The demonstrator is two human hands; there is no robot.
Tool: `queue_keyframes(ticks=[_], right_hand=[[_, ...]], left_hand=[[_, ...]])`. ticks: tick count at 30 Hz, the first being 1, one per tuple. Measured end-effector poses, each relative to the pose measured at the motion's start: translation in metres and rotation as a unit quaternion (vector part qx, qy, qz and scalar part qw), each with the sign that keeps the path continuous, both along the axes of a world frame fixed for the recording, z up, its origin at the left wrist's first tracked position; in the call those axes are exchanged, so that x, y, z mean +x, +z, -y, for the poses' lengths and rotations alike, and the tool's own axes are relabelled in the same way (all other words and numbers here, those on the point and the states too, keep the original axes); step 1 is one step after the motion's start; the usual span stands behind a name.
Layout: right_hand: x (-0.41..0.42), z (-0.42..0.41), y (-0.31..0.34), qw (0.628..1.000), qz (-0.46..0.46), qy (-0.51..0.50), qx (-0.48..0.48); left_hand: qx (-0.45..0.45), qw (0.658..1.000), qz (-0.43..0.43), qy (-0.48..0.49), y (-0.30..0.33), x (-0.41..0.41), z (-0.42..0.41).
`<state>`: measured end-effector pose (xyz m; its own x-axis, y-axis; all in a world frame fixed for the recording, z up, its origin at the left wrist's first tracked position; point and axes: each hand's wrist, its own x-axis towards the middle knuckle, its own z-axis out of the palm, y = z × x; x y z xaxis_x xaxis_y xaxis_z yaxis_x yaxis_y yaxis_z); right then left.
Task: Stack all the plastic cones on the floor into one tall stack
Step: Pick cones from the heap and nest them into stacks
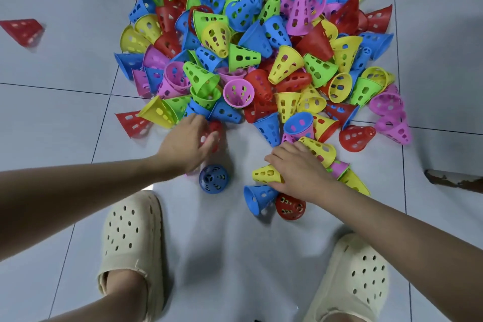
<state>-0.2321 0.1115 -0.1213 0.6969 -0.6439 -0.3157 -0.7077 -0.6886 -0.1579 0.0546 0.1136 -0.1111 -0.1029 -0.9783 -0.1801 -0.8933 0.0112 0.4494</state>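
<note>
Fingers of the left hand (187, 142) are curling round a red cone (214, 134) at the pile's (251, 42) six o'clock edge, while the right hand (298, 170) is gripping a yellow cone (266, 173) lying on the floor (65, 117). Just at the left hand's five o'clock, a blue cone (213, 178) is standing upright, perhaps the stack's base. Nearly everything is still lying loose, so I judge the stacking barely begun.
</note>
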Motion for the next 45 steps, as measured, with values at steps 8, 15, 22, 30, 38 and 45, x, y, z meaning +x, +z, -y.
queue_keyframes(ticks=[8, 15, 22, 30, 38, 45], right_hand=[[0.003, 0.007, -0.002, 0.995, -0.065, 0.070, -0.038], [0.000, 0.000, -0.006, 0.997, -0.025, 0.067, -0.042], [-0.013, -0.018, 0.026, 0.951, 0.249, -0.179, 0.044], [-0.044, -0.062, 0.049, 0.854, 0.372, -0.348, 0.102], [-0.056, -0.088, 0.041, 0.844, 0.368, -0.384, 0.067], [-0.055, -0.100, 0.034, 0.852, 0.349, -0.382, 0.081]], left_hand=[[0.068, 0.956, 0.272, -0.086, -0.006, -0.030, 0.049], [0.134, 0.931, 0.313, -0.132, -0.012, -0.012, 0.021], [0.062, 0.992, 0.068, -0.087, -0.009, 0.009, 0.016], [0.030, 0.992, -0.102, -0.068, 0.005, 0.011, -0.027], [0.055, 0.981, -0.041, -0.181, 0.011, 0.001, -0.051], [0.094, 0.974, -0.024, -0.204, 0.009, 0.002, -0.054]])
